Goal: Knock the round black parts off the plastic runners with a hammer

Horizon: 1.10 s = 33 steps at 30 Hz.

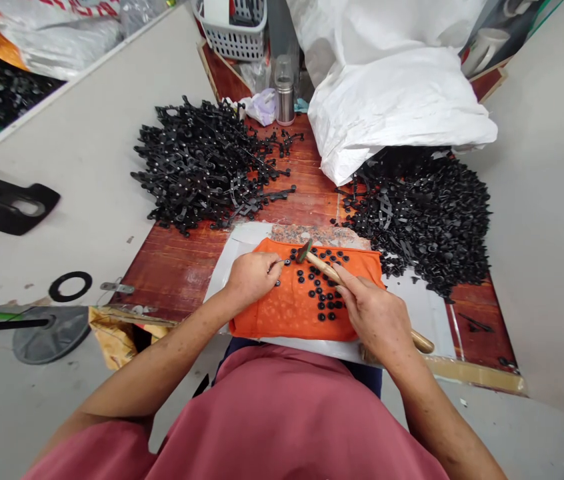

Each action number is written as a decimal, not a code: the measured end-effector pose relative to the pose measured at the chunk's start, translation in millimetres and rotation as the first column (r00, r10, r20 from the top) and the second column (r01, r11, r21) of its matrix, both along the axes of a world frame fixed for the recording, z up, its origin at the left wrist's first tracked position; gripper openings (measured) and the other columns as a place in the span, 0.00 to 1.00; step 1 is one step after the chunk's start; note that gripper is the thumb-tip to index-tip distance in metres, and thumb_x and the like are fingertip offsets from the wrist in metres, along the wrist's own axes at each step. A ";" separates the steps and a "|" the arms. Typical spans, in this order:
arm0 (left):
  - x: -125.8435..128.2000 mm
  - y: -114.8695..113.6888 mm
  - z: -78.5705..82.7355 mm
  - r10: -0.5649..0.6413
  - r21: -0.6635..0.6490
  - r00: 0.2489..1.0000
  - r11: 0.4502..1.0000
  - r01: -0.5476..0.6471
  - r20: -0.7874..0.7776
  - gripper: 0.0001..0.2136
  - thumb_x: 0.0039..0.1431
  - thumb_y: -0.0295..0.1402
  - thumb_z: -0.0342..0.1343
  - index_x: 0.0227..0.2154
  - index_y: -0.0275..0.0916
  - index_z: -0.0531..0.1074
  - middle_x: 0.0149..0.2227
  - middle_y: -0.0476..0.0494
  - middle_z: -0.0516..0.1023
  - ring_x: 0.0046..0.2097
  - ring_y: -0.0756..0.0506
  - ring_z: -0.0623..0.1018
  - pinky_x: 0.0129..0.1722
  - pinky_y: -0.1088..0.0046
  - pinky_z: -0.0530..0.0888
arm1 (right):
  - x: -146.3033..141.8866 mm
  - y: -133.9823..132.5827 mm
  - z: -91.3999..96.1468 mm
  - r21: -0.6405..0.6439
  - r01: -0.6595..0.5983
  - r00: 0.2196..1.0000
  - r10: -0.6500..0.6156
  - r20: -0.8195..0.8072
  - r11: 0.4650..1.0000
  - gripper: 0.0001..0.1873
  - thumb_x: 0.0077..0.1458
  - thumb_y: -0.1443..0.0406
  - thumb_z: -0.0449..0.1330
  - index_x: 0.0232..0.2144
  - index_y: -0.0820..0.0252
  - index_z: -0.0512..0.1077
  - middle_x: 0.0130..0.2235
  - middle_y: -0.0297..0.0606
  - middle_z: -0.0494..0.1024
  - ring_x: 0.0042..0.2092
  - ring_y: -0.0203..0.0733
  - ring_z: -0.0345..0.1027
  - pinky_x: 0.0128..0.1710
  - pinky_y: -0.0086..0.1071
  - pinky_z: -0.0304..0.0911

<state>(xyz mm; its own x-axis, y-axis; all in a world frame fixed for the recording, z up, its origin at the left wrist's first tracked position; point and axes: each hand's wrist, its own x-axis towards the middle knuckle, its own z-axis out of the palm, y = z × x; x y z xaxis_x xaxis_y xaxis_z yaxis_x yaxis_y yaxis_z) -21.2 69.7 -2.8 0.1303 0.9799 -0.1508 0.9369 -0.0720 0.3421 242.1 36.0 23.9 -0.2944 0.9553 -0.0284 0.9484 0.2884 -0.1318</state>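
My right hand is wrapped round the wooden handle of a hammer, its dark head over the far part of an orange cloth. On the cloth's left side, my left hand is closed in a pinch on a thin pin-like piece. That piece points toward a small black round part close to the hammer head. Several more black round parts with centre holes lie spread over the cloth between my hands.
A heap of black moulded pieces covers the table's back left. Another black heap spills from a white sack on the right. A metal flask and a grey basket stand behind. Pale partitions flank the wooden table.
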 end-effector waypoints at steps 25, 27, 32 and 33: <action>-5.2 3.7 -6.5 0.075 -0.059 0.969 0.996 -0.063 0.237 0.14 0.62 0.37 0.50 0.27 0.39 0.78 0.23 0.48 0.77 0.26 0.49 0.70 0.28 0.72 0.58 | 1.7 0.1 -0.4 -0.019 0.012 1.000 -0.012 0.004 1.000 0.24 0.72 0.58 0.52 0.68 0.41 0.65 0.47 0.36 0.83 0.36 0.41 0.77 0.28 0.32 0.62; -5.6 3.7 -7.9 0.081 -0.060 0.966 0.996 -0.068 0.247 0.14 0.61 0.37 0.50 0.27 0.39 0.78 0.23 0.48 0.77 0.26 0.49 0.70 0.28 0.72 0.58 | 0.4 -0.3 -0.4 -0.025 0.003 1.000 -0.003 0.000 1.000 0.25 0.72 0.58 0.52 0.68 0.41 0.65 0.49 0.36 0.83 0.37 0.41 0.78 0.28 0.32 0.62; -8.4 6.4 -15.7 0.106 -0.081 0.942 0.993 -0.084 0.318 0.14 0.59 0.38 0.50 0.28 0.38 0.79 0.24 0.49 0.77 0.26 0.49 0.70 0.28 0.74 0.58 | -2.2 -1.6 2.4 -0.026 0.004 1.000 -0.004 -0.013 1.000 0.25 0.71 0.59 0.52 0.68 0.41 0.65 0.50 0.37 0.83 0.38 0.42 0.78 0.29 0.32 0.63; -9.3 7.2 -17.4 0.112 -0.095 0.932 0.992 -0.084 0.343 0.14 0.58 0.37 0.51 0.28 0.37 0.79 0.24 0.49 0.77 0.27 0.49 0.70 0.28 0.74 0.59 | -2.4 -1.5 2.9 -0.028 0.004 1.000 -0.004 -0.017 1.000 0.25 0.71 0.59 0.52 0.68 0.41 0.65 0.49 0.37 0.83 0.37 0.42 0.78 0.29 0.32 0.63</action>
<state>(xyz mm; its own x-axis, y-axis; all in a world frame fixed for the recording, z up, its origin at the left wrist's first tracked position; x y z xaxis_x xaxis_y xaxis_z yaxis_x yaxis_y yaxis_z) -30.5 76.9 -20.3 0.0921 0.9776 -0.1894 0.7595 0.0541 0.6482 239.7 34.5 26.8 -0.2911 0.9554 -0.0499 0.9471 0.2804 -0.1561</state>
